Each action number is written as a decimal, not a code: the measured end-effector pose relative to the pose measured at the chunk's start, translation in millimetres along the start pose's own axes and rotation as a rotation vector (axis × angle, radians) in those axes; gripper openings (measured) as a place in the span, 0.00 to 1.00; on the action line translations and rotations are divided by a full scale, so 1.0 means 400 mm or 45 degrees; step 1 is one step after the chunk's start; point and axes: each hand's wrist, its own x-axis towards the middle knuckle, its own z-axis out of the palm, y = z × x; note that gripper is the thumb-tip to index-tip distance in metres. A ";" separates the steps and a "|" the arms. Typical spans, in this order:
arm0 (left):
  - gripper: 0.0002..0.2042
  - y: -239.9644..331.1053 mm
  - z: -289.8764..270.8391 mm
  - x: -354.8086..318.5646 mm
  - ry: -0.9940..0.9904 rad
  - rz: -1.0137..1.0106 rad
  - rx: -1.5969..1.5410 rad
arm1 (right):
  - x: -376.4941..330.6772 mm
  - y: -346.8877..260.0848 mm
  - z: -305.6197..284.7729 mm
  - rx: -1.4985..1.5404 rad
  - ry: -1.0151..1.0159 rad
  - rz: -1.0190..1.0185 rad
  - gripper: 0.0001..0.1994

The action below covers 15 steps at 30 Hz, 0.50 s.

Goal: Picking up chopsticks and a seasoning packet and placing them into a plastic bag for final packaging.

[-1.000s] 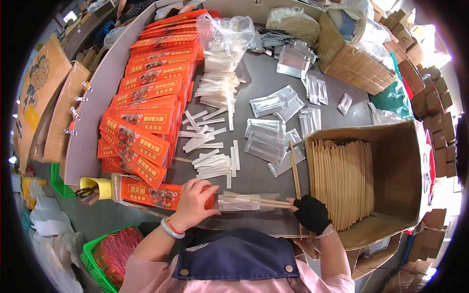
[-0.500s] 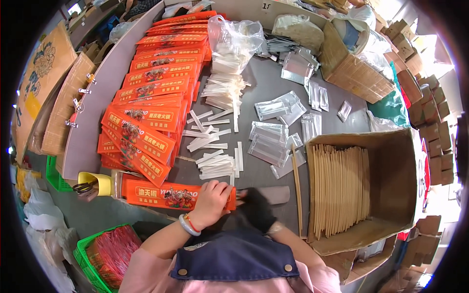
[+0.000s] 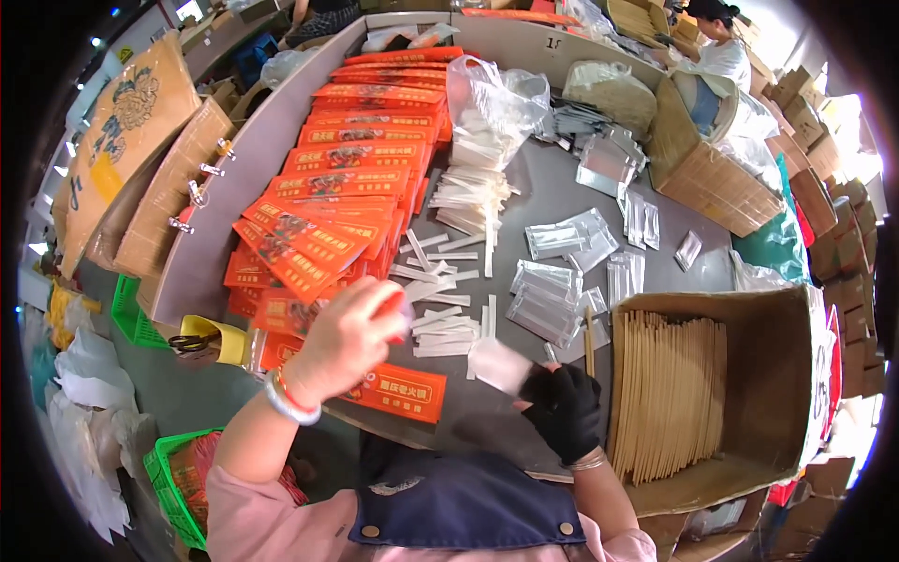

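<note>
My bare left hand (image 3: pixel 342 337) is raised over the near end of the orange sleeve pile (image 3: pixel 323 220), its fingers closed round a blurred reddish thing I cannot make out. Beneath that hand, an orange printed sleeve (image 3: pixel 403 393) lies flat along the table's near edge. My right hand (image 3: pixel 565 407), in a black glove, is closed on one end of a pale flat strip (image 3: pixel 499 365), smeared by motion. That strip points left, towards white paper-wrapped strips (image 3: pixel 442 332). Flat clear packets (image 3: pixel 545 304) lie just beyond the right hand.
A cardboard box (image 3: pixel 763 375) of wooden chopsticks (image 3: pixel 667 393) stands at the right. Scissors (image 3: pixel 192 344) stick out of a yellow holder (image 3: pixel 217 337) at the table's left corner. A green crate (image 3: pixel 169 482) sits below left. Another person (image 3: pixel 716 47) is at the far right.
My left hand has lifted off the near sleeve and moved up and left. My gloved right hand has moved right and now shows a pale strip. The whole view has shifted slightly.
</note>
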 end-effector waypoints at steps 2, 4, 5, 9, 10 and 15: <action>0.14 -0.116 0.047 -0.078 0.039 -0.114 0.490 | -0.012 0.001 0.028 0.014 -0.072 -0.019 0.32; 0.29 -0.202 0.056 -0.154 -0.139 -0.180 0.565 | -0.020 0.010 0.050 0.008 -0.094 -0.020 0.32; 0.34 -0.194 0.041 -0.158 -0.084 -0.315 0.455 | -0.020 0.005 0.046 -0.020 -0.125 0.013 0.31; 0.60 -0.274 0.033 -0.201 0.015 -0.769 0.154 | -0.014 -0.003 0.046 0.043 -0.153 0.019 0.27; 0.65 -0.290 0.031 -0.195 -0.070 -1.012 0.109 | -0.008 -0.009 0.044 0.042 -0.154 0.015 0.27; 0.70 -0.462 0.161 -0.191 -0.172 -0.977 0.173 | 0.040 -0.038 0.043 -0.011 -0.321 0.085 0.25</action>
